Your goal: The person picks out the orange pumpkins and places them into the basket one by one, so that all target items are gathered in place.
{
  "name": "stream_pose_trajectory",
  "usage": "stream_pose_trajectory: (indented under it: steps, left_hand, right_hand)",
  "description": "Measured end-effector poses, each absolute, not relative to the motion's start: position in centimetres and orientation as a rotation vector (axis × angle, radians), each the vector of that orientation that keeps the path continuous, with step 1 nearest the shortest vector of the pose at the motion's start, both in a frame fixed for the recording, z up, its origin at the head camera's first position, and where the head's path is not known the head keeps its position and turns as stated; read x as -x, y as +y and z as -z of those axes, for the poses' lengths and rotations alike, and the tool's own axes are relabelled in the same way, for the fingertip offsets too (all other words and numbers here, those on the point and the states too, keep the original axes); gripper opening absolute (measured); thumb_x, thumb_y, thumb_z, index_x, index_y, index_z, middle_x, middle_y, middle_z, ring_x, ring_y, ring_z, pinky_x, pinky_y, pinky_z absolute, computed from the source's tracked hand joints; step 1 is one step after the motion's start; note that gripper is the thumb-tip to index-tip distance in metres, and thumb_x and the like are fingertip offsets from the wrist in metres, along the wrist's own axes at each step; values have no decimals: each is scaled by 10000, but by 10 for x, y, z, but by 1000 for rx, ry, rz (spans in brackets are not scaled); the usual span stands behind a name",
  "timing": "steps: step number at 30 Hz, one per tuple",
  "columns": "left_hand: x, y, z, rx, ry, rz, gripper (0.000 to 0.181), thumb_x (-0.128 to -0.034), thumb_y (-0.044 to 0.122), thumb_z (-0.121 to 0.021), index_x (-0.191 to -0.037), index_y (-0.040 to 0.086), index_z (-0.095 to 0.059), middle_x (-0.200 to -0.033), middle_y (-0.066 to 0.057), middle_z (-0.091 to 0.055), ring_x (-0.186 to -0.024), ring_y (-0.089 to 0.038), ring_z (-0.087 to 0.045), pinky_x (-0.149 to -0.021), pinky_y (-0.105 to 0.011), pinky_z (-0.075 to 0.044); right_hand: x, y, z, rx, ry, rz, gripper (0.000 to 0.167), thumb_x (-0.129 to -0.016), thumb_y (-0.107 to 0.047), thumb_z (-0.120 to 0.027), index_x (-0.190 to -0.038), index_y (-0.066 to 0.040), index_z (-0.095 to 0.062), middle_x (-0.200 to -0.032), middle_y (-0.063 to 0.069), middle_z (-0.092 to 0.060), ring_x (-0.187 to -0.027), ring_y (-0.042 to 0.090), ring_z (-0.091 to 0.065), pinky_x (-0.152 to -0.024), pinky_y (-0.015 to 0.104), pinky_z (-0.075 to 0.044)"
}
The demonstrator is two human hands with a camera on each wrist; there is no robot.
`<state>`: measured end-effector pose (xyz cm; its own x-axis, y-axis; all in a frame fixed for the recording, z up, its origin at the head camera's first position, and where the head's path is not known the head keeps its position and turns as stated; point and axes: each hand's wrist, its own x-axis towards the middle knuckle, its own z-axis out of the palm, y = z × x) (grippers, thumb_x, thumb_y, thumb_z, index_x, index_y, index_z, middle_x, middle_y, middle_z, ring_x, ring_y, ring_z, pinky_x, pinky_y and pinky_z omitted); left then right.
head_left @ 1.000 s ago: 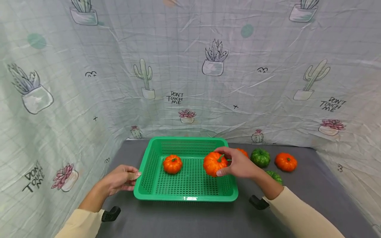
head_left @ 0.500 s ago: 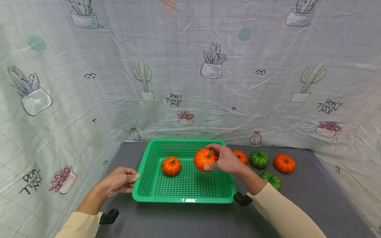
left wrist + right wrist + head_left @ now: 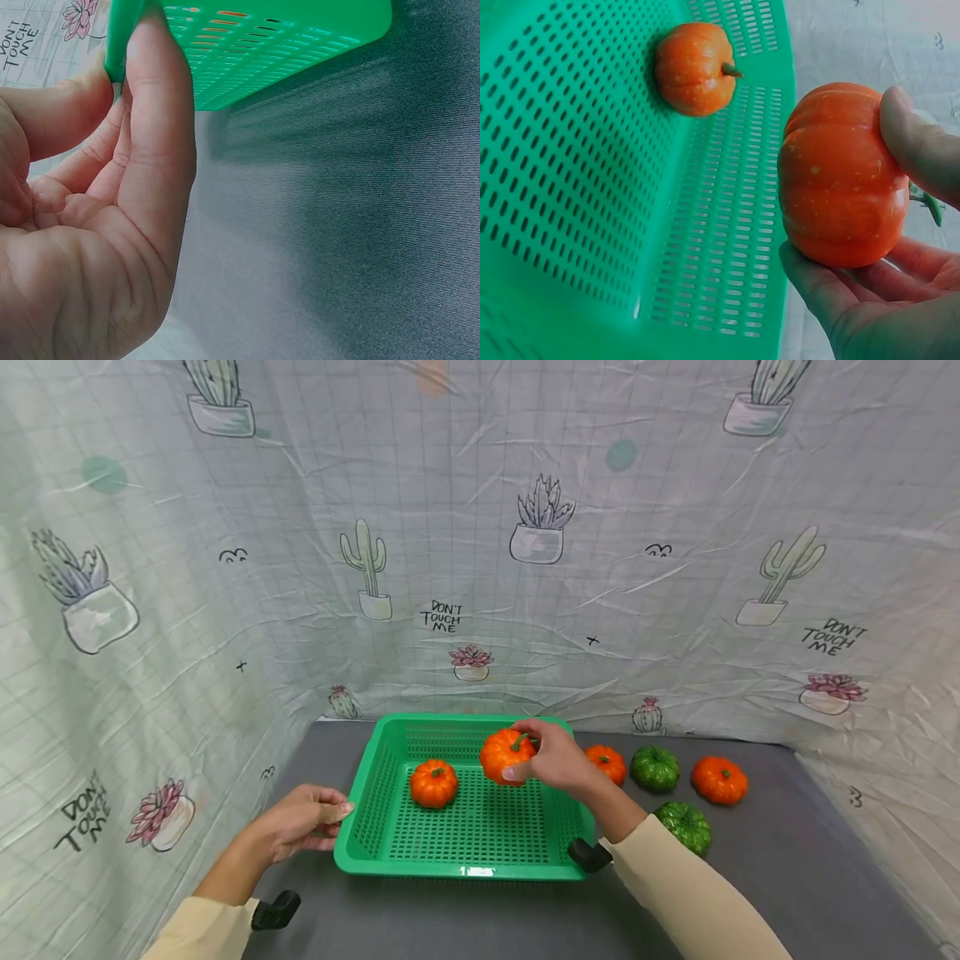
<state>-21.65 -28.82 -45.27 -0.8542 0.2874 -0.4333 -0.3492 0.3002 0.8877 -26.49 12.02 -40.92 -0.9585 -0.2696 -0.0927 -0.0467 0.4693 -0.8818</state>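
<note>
A green slotted basket point(image 3: 472, 870) stands on the dark grey table. My left hand point(image 3: 306, 822) pinches its left rim between thumb and fingers; the left wrist view shows that hand point(image 3: 97, 195) close up on the rim. Over the right half of the basket, my right hand point(image 3: 558, 760) holds an orange pumpkin point(image 3: 501, 757) by its sides. In the right wrist view the held pumpkin point(image 3: 844, 180) sits between thumb and fingers, its green stem towards the palm. Another orange pumpkin point(image 3: 433, 784) lies inside the basket, left of the middle.
Right of the basket are an orange pumpkin point(image 3: 606, 763) partly behind my right hand, a green one point(image 3: 655, 769), another orange one point(image 3: 719, 780) and a second green one point(image 3: 684, 828) beside my right sleeve. A printed cloth point(image 3: 480, 577) hangs behind and at the sides.
My right hand has carried the held pumpkin left, further over the basket, uncovering more of the pumpkins on the right. The left hand keeps its hold on the rim.
</note>
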Motion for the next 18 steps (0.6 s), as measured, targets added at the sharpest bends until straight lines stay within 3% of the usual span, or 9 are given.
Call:
stream_pose_trajectory:
  steps: [12,18]
  left_hand:
    - [216,-289,455,57,2051,-1592,174,-1048,195,-631,-1075,28,-666,-841,-10,-587,-784,-150,-567,-712,-323,-593]
    - [218,-290,455,60,2046,-1598,174,-1046,194,-632,-1075,27,-671,-840,-10,-604,-782,-146,-579,-715,-322,-600]
  right_hand:
    - [280,110,426,168,2537,1510,650,-808,-23,-850,-1406,-43,-594,-1384,185,-640,-1125,321,-645,-921,432,-585]
    - [283,107,428,100,2523,1521,666,-826,-33,-840,-1439,-54,-578,-1502,217,-552,-1224,364,-613,-938,455,-581]
